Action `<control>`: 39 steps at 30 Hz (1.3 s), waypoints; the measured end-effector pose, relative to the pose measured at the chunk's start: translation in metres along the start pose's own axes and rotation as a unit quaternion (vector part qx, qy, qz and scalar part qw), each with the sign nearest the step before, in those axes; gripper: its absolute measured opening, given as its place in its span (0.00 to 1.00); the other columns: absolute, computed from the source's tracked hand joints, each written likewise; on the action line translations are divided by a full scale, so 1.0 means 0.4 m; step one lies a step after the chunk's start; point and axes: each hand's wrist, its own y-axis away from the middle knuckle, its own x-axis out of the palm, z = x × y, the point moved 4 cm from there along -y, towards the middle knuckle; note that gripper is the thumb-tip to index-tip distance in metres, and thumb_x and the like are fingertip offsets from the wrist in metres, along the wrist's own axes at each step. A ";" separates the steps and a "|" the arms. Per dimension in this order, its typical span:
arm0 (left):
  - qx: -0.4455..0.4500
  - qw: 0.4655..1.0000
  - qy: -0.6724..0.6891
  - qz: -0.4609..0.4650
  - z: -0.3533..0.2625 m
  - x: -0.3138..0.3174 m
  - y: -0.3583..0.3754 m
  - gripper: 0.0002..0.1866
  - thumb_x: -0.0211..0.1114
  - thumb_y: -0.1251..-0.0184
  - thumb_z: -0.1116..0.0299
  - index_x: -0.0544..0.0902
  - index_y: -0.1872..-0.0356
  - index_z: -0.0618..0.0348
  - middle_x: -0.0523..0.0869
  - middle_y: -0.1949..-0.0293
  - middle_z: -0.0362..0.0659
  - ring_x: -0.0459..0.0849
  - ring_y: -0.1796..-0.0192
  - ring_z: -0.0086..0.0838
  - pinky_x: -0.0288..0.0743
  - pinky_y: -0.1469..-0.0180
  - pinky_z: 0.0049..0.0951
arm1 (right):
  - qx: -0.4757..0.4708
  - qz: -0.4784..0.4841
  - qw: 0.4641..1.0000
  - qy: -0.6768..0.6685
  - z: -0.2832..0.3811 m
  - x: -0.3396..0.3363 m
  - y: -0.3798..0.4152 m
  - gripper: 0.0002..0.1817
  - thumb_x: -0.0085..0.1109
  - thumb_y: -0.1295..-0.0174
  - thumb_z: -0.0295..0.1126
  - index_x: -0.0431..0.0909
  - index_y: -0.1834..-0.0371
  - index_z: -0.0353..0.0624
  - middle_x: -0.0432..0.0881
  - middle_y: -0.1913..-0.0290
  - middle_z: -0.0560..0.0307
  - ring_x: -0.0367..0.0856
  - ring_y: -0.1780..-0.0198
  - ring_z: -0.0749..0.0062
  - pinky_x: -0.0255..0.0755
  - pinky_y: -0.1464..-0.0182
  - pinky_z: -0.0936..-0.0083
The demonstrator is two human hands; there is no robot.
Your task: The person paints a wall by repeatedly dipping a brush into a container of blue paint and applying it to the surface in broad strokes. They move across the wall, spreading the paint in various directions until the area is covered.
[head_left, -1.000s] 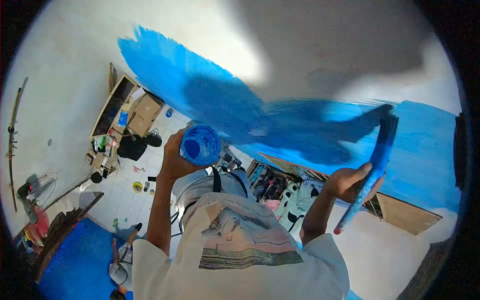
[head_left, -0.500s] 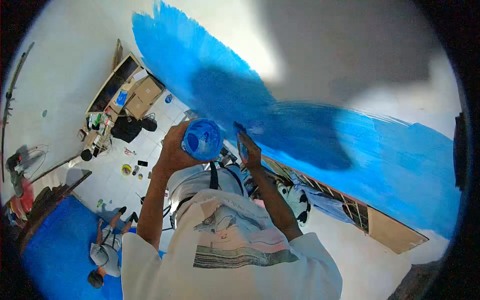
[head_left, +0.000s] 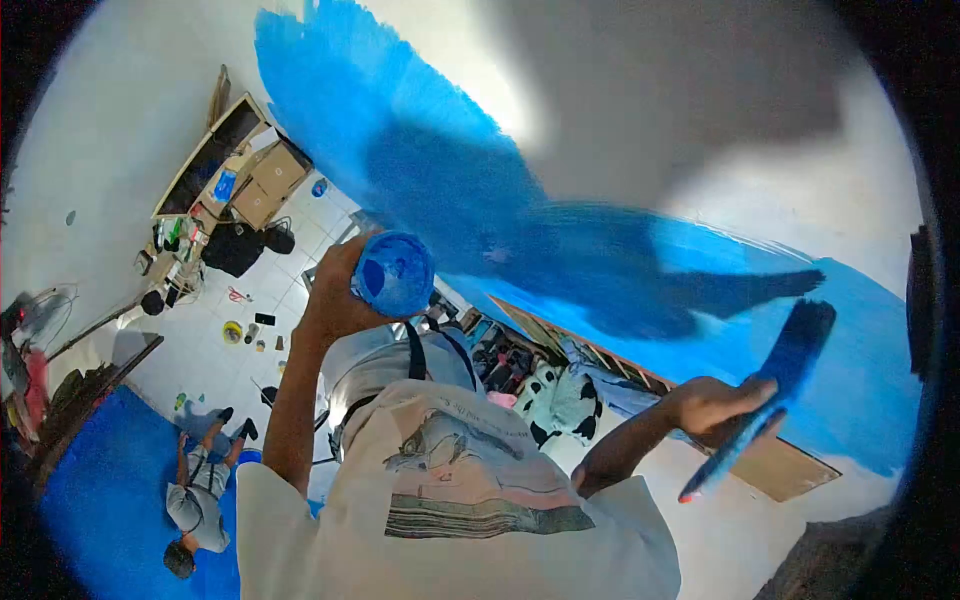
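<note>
My left hand (head_left: 338, 285) is wrapped round a paint cup (head_left: 398, 274) coated in blue, its open mouth facing the camera and blue paint inside. Out at the right, my right hand (head_left: 722, 408) grips a paintbrush (head_left: 795, 350) by its handle. The wide bristles are dark blue and point up towards the wall, apart from the cup. Blue smears cover the handle, and its low end looks reddish. Ahead is a pale wall (head_left: 620, 80) with a broad streaky band of blue paint (head_left: 430, 150) across it. The brush's shadow falls on the painted part.
Cardboard boxes (head_left: 268, 182) and a black bag (head_left: 232, 248) lie at left on a tiled floor with small items. Below right are a black-and-white spotted item (head_left: 560, 400) and a brown panel (head_left: 800, 470). Another person (head_left: 200, 500) is at lower left, by a blue surface.
My right hand has swung from beside the cup far out to the right with the paintbrush, which now shows broadly. The left hand and cup have shifted only slightly left.
</note>
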 end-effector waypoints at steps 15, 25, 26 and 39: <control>-0.010 1.000 -0.024 -0.002 0.002 -0.026 0.024 0.49 0.87 0.73 0.49 0.75 0.44 0.58 0.83 0.50 0.49 0.83 0.48 0.41 0.76 0.44 0.40 | 0.073 0.439 0.894 0.047 -0.042 -0.054 0.787 0.16 0.64 0.38 0.30 0.81 0.50 0.31 0.85 0.55 0.38 0.87 0.62 0.56 0.80 0.62 0.68; -0.013 0.999 0.033 -0.008 0.017 -0.016 0.013 0.49 0.86 0.74 0.50 0.75 0.42 0.56 0.82 0.50 0.49 0.80 0.48 0.43 0.72 0.45 0.42 | 0.064 0.629 0.773 -0.052 -0.079 -0.004 0.713 0.24 0.62 0.42 0.23 0.76 0.40 0.44 0.84 0.49 0.46 0.85 0.50 0.60 0.80 0.51 0.68; -0.011 0.999 0.034 -0.008 0.014 -0.017 0.009 0.49 0.86 0.74 0.50 0.75 0.42 0.56 0.82 0.50 0.49 0.80 0.48 0.43 0.72 0.45 0.42 | 0.043 0.635 0.770 -0.047 -0.095 0.012 0.672 0.23 0.60 0.40 0.24 0.76 0.39 0.45 0.84 0.48 0.47 0.85 0.51 0.59 0.80 0.52 0.68; 0.002 1.000 0.007 0.019 0.021 0.003 0.007 0.51 0.87 0.75 0.49 0.74 0.42 0.58 0.83 0.50 0.49 0.83 0.47 0.42 0.75 0.45 0.42 | 0.006 0.390 0.882 0.267 -0.020 0.000 0.384 0.14 0.61 0.35 0.32 0.80 0.50 0.37 0.82 0.50 0.39 0.85 0.52 0.55 0.80 0.53 0.63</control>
